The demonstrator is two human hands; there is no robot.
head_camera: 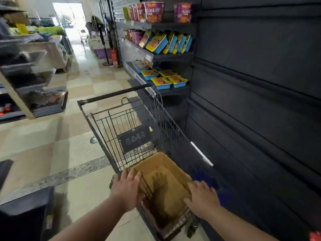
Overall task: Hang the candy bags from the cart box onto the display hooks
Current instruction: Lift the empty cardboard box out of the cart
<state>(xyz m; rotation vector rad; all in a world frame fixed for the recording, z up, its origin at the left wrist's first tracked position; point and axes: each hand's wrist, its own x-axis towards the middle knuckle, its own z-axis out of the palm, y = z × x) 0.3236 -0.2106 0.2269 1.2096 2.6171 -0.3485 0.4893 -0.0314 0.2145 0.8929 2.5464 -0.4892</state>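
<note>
Though blurry, left hand [127,187], right hand [202,197] beside rectangular cardboard box [161,160].

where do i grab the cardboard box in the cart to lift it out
Grip the cardboard box by the top rims of its left and right walls, from above, one hand per side. It sits low in the wire cart, so its sides are fenced in; only the open top is free.
</note>
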